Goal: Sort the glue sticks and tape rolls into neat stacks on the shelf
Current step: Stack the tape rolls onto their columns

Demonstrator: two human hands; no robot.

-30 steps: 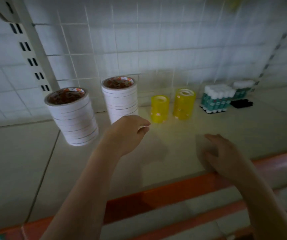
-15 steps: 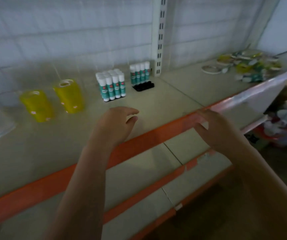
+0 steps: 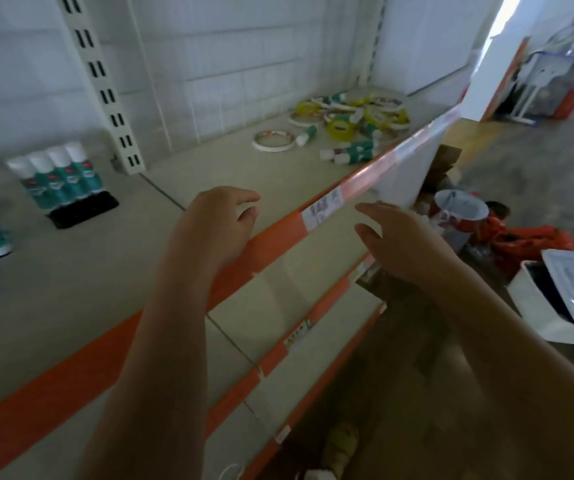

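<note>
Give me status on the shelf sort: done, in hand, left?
Done: a row of upright glue sticks stands at the left. In hand: nothing; left hand and right hand are empty. Left: the mixed pile of tape rolls and glue sticks at the far right.

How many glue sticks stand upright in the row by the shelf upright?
4, side by side in the row of glue sticks behind a black tray, left of the slotted post. More stand cut off at the frame's left edge; others lie in the far pile.
</note>
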